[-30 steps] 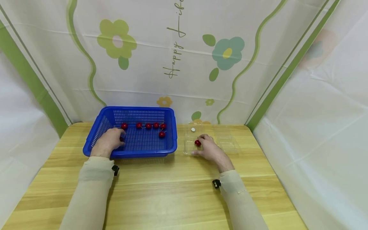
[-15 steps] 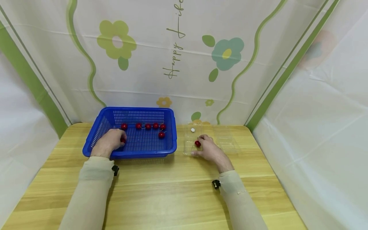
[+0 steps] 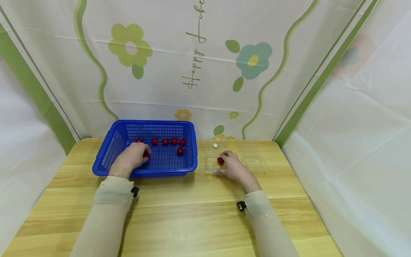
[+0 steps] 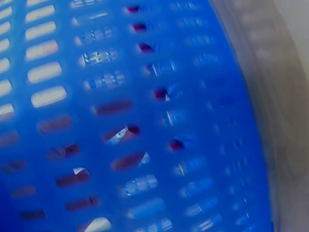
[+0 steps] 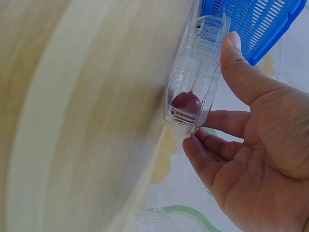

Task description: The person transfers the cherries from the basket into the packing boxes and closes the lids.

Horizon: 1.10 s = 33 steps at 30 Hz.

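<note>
The left grip (image 3: 131, 157), inside the basket (image 3: 170, 173), pinches a cherry (image 3: 146, 155). Right of the basket, the right grip (image 3: 236, 168) holds the box (image 3: 209, 166) between thumb and fingers, apparently to steady it; its walls confine another cherry (image 3: 220, 160).

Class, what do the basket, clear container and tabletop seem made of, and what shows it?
Blue basket: likely moulded plastic, satiny, with uniform slots.
Clear container: probably thin, glossy plastic, transparent with glints.
Tabletop: wood or printed laminate, slightly shiny; grain shows.
</note>
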Motion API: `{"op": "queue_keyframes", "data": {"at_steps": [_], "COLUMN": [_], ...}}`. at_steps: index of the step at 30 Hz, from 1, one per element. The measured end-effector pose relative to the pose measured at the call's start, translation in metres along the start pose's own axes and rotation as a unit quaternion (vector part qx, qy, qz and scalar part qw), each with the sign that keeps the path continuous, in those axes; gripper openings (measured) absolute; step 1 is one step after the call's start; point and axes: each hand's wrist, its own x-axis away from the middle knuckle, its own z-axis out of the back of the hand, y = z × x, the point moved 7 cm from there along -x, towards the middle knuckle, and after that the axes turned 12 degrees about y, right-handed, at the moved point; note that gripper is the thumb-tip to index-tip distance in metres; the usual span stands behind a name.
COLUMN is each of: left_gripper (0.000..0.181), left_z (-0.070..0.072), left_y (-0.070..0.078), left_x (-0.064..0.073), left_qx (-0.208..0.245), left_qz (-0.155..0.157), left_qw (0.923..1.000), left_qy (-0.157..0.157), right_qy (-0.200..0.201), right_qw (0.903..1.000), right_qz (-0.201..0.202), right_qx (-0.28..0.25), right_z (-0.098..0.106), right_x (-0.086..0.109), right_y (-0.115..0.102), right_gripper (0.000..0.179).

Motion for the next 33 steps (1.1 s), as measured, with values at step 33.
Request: {"op": "queue_keyframes", "data": {"at_steps": [33], "left_gripper": [0.022], "left_z": [0.008], "left_y": [0.129], "left_x": [-0.009], "left_qx": [0.001], "left_qz": [-0.077], "left_qw": [0.9969], "left_qy": [0.015], "right_qy": [0.004], "right_qw": [1.0], "right_qz": [0.003], "right_qx": [0.003], "right_z": [-0.001], "right_x": [-0.001], "right_y": [0.002], "right_gripper": [0.09]}}
